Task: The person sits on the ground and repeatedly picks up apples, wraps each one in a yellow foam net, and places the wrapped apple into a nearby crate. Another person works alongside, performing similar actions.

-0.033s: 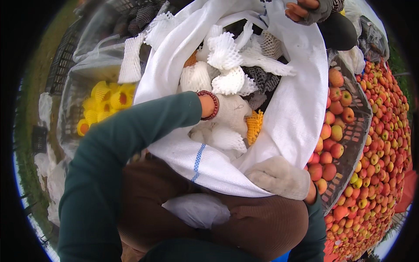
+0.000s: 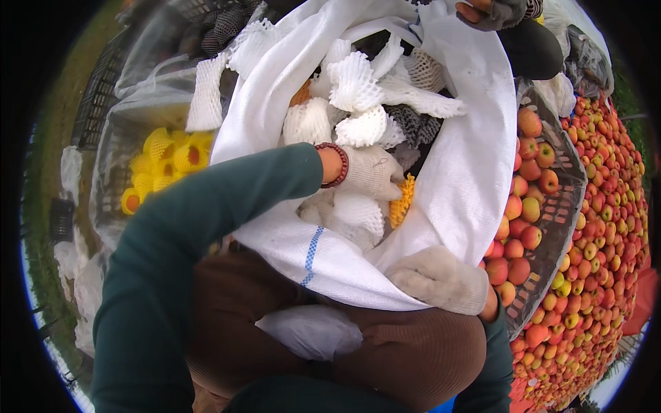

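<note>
Before me stands a white woven sack (image 2: 468, 172), its mouth wide and full of foam fruit nets. White nets (image 2: 354, 82) fill most of it, with dark grey ones (image 2: 413, 124) among them. My left hand (image 2: 372, 175), in a pale knit glove with a beaded bracelet at the wrist, reaches into the sack. Its fingers are curled against a yellow foam net (image 2: 403, 199) and appear to pinch its edge; the fingertips are partly hidden. Over the sack's near right rim, my right hand (image 2: 441, 279), likewise gloved, is closed on the folded fabric.
To the left, a plastic-lined crate (image 2: 110, 172) holds fruit in yellow nets (image 2: 165, 162). A crate of apples (image 2: 527, 206) stands to the right, beside a large heap of apples (image 2: 599, 248). Another person's dark-gloved hand (image 2: 506, 14) shows at the top right.
My left hand has shifted slightly up and to the right beside the yellow foam net. The other person's hand has risen a little. My right hand stays on the sack's rim.
</note>
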The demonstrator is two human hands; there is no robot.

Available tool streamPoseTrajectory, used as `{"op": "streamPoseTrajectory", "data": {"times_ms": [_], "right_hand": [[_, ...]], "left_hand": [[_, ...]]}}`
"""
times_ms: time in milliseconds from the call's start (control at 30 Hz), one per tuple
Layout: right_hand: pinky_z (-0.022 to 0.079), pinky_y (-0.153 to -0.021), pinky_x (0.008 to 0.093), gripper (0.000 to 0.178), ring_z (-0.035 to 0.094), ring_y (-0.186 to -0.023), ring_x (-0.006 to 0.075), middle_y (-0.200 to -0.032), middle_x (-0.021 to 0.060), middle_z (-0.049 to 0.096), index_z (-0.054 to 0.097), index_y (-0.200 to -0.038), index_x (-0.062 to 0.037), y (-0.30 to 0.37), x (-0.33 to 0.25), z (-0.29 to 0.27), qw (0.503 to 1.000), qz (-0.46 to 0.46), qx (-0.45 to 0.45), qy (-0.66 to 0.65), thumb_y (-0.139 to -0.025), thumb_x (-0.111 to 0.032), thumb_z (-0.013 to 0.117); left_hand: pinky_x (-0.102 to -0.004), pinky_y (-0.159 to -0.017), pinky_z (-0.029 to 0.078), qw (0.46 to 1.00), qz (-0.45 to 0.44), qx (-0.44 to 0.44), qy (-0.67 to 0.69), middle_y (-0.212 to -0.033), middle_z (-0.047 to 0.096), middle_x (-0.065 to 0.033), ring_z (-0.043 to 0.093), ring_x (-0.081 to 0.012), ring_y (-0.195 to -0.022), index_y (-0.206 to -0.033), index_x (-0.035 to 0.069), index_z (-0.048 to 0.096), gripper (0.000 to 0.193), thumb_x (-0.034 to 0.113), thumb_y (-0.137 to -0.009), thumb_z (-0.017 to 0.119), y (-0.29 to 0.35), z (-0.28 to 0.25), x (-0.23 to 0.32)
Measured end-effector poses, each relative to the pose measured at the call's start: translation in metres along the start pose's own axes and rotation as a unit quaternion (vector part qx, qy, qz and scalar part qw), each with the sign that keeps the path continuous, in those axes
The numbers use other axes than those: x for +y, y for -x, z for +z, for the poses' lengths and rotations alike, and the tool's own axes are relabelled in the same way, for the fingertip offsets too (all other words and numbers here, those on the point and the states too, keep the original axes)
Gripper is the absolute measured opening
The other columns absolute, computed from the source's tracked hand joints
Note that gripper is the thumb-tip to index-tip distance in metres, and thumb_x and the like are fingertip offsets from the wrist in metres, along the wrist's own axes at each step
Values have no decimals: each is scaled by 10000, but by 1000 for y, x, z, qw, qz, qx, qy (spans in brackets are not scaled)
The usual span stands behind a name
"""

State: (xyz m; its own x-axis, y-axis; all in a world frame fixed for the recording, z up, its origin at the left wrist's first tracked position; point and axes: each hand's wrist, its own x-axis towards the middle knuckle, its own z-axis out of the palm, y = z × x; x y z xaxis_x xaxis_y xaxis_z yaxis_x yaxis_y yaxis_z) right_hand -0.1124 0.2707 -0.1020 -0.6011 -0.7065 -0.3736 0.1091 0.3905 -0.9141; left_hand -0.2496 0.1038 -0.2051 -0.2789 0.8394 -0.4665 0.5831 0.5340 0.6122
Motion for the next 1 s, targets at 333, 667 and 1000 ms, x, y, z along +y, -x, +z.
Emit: {"op": "streamPoseTrajectory", "data": {"times_ms": [333, 667, 1000], "right_hand": [[447, -609, 320, 211, 541, -614, 248, -717, 185, 560, 599, -886, -3, -1, 1, 5, 996, 31, 24, -76, -866, -190, 503], [443, -633, 273, 205, 552, -677, 151, -710, 84, 581, 603, -873, 30, -6, 13, 6, 993, -31, 28, -109, -871, -159, 524], [456, -746, 272, 244, 586, -783, 164, -820, 102, 635, 617, -949, 30, -4, 6, 8, 992, 22, 28, -119, -876, -183, 522]], "left_hand": [[-403, -807, 459, 944, 20, -15, -329, -1037, 596, -214, 592, -330, -908, -853, 38, 650, 267, 231, -774, 484, -52, 58, -30], [-359, -931, 405, 973, -42, -2, -228, -1137, 587, -141, 550, -273, -1055, -1137, 62, 587, 408, 218, -771, 497, -10, 58, -34], [-354, -873, 432, 996, -50, -35, -59, -990, 639, -137, 589, -282, -962, -972, 80, 663, 373, 354, -734, 578, -3, 35, -11]]}}
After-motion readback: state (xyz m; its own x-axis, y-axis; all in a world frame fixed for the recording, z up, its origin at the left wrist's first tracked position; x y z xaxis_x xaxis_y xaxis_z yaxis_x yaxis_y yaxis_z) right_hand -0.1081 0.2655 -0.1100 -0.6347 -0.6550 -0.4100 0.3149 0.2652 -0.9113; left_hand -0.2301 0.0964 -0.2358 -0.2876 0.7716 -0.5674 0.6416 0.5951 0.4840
